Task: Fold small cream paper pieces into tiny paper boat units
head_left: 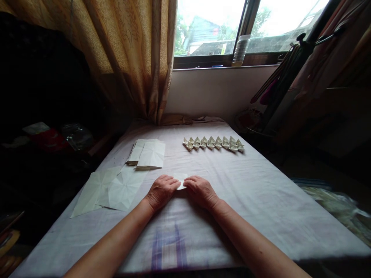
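Observation:
Both my hands meet low over the middle of the cloth-covered table, holding a small folded piece of white paper [181,181] between them. My left hand [164,190] grips its left side, thumb and fingers pressed together. On the opposite side, my right hand [201,190] pinches the paper in the same way. Part of the paper is hidden under the fingers. Beyond them stands a double row of small folded paper shapes [211,143] with pointed tips. To the left is a stack of white paper squares [150,153], and nearer lie loose creased sheets [121,189].
A pale cloth [255,208] with purple stripes covers the table. Gold curtains [130,58] hang at the far left, touching the table's back. A plastic jar [241,50] stands on the window sill. Right of the table is a dark stand [304,50] with hanging items.

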`<control>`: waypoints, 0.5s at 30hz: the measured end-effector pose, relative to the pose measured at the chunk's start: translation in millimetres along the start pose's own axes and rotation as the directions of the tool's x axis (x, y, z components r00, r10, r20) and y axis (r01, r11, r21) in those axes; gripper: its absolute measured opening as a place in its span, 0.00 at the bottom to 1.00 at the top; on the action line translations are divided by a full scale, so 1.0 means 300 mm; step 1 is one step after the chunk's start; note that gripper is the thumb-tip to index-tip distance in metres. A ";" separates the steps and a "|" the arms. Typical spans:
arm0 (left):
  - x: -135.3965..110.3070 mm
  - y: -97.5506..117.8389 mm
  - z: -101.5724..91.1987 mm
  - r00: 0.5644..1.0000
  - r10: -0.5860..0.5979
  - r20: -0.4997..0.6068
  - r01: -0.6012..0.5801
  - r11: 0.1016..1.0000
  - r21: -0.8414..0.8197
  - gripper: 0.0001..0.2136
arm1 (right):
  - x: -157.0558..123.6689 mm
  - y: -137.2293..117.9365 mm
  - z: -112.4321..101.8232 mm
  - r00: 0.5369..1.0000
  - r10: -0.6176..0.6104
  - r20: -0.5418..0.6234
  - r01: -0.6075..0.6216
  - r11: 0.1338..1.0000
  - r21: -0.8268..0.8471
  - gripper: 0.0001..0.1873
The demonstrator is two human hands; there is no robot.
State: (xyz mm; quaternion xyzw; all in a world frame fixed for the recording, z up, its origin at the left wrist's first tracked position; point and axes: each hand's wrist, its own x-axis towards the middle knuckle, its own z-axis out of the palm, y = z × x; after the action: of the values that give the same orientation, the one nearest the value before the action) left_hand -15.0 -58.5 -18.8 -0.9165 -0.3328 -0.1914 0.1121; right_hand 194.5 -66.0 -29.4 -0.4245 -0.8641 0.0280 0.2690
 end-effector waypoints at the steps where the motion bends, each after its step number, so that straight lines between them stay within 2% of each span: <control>1: -0.004 0.017 -0.002 1.000 -0.007 0.004 0.007 1.000 0.007 0.09 | -0.006 -0.002 -0.003 1.000 0.007 0.004 -0.007 1.000 -0.005 0.11; 4: -0.003 0.053 -0.007 1.000 -0.027 0.014 0.027 0.999 0.024 0.07 | -0.026 -0.005 -0.017 0.999 0.031 0.019 -0.031 0.999 -0.020 0.11; 8: 0.015 0.056 -0.005 0.999 -0.039 0.031 0.039 0.999 0.018 0.06 | -0.043 0.012 -0.036 0.997 0.059 0.051 -0.058 0.998 -0.028 0.12; 15: -0.008 0.049 -0.011 0.997 -0.068 0.030 0.069 0.996 -0.062 0.06 | -0.013 0.059 -0.053 0.989 -0.019 0.148 0.021 1.000 -0.015 0.12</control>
State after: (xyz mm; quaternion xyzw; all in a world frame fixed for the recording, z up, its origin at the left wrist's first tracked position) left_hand -8.0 -72.0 -17.8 -0.9103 -0.3593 -0.1927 0.0717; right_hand 217.0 -60.4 -22.6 -0.4147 -0.8861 0.0496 0.2010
